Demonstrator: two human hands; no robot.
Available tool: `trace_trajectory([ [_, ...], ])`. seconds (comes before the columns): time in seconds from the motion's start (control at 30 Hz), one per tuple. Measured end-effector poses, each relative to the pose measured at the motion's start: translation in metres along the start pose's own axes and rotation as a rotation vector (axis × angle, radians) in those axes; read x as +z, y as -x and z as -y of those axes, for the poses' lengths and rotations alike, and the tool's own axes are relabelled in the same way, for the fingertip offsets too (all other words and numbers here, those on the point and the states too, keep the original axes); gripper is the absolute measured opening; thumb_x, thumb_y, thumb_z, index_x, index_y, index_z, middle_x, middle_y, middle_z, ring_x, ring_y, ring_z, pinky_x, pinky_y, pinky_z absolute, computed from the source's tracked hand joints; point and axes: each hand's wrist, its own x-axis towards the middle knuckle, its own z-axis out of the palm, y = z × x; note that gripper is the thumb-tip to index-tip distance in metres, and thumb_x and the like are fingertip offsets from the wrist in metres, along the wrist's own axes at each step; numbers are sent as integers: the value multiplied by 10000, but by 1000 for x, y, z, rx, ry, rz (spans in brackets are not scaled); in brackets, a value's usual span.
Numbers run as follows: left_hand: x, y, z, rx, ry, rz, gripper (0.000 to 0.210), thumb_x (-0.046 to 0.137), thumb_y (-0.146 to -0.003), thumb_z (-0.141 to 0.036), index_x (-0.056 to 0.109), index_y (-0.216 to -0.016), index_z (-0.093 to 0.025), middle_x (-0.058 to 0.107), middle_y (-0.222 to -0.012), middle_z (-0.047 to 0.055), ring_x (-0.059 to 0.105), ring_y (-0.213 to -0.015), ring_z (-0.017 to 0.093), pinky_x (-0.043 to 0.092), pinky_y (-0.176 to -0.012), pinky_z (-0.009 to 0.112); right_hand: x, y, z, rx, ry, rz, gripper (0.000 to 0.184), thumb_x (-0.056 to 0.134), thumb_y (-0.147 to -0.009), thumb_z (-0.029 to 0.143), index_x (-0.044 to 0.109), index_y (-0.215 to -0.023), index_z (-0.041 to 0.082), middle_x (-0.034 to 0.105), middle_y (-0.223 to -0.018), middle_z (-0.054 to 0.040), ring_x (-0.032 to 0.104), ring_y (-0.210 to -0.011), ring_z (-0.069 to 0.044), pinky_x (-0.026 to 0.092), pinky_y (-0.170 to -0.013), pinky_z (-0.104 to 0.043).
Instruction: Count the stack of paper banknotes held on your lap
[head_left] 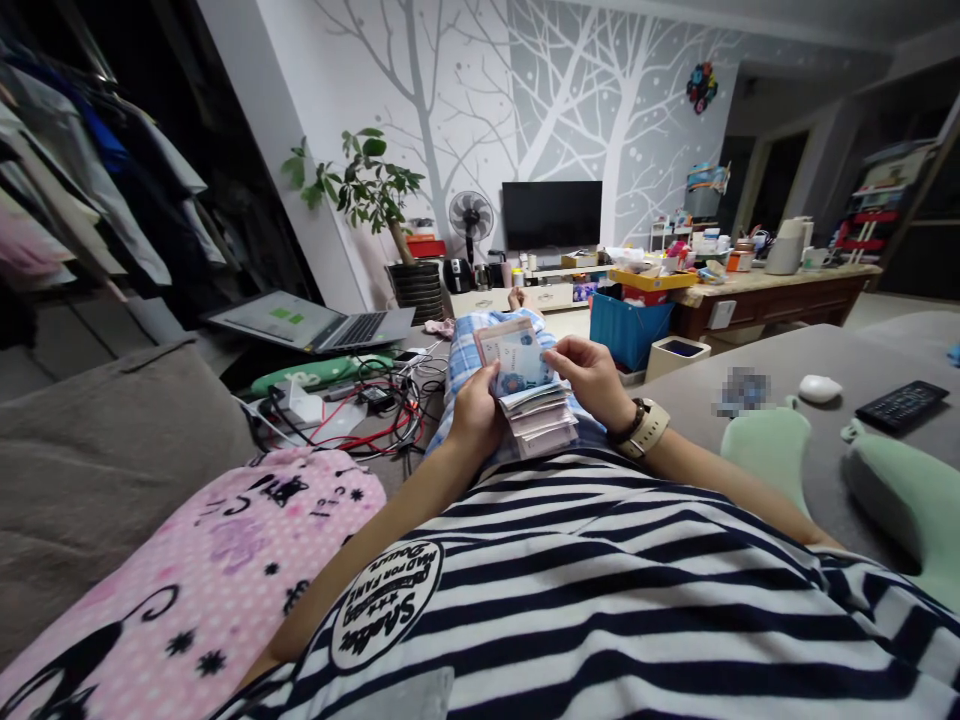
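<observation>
My left hand grips a thick wad of banknotes at its left side, with the thumb pressed on the face of a bluish note. Pinkish notes show behind that one. The wad's lower part bends over toward me, and many layered edges are visible. At the right edge of the bluish note, the thumb and forefinger of my right hand are pinched together on it. A pale watch is on the right wrist. Both hands are above my lap, over blue checked cloth.
Left of my legs lie tangled cables and an open laptop. A pink patterned cushion is beside my left arm. To the right are a remote, a white rounded case and a green object. A blue bin stands ahead.
</observation>
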Motion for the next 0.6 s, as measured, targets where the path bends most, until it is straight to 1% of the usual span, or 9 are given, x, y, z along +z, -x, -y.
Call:
trace_trajectory([
  [0.1,0,0,0,6,11,19,148,876,-819,-360,825,-891,-240,964,-1036,135,920,-1373,446,735,-1186,512,1,1,3,4,-8,21,798,1004,-803,1006,682,-763,276,572,-712,17,488,-746,-190,458,-720,-368],
  [0.17,1,1,0,29,-9,21,149,891,-821,-354,826,-895,-242,968,-1044,132,917,-1376,462,729,-1195,529,1,3,5,7,-8,33,832,961,-824,1055,672,-741,280,579,-693,9,496,-728,-192,460,-710,-370],
  [0.3,3,6,-3,42,-20,16,180,953,-812,-345,848,-923,-251,968,-1034,111,927,-1353,474,730,-1209,566,1,5,7,21,-34,45,919,821,-878,1168,695,-709,273,673,-683,-38,511,-680,-189,482,-691,-378],
  [0.37,3,8,-6,16,-20,32,190,966,-794,-328,864,-936,-254,967,-1021,104,934,-1336,467,738,-1199,570,0,4,7,45,-35,18,925,871,-824,1173,677,-702,277,664,-663,-28,505,-664,-181,475,-673,-366],
  [0.47,2,12,-9,-9,-22,64,235,998,-782,-302,885,-982,-254,974,-1042,103,934,-1343,469,736,-1204,566,-1,2,3,95,-31,-34,920,1004,-693,1126,632,-710,285,616,-637,12,503,-659,-171,448,-648,-341],
  [0.53,3,14,-10,2,-26,81,315,1015,-763,-285,905,-1056,-253,982,-1070,94,939,-1334,461,738,-1195,557,-2,1,0,123,-35,-35,906,1028,-677,1102,643,-729,283,623,-642,17,518,-658,-169,440,-639,-333],
  [0.6,4,16,-10,32,-32,94,422,1027,-724,-270,921,-1132,-251,983,-1076,79,950,-1295,439,743,-1170,533,-2,1,-2,129,-29,-18,888,1032,-701,1081,655,-726,278,636,-647,13,532,-658,-169,450,-643,-334],
])
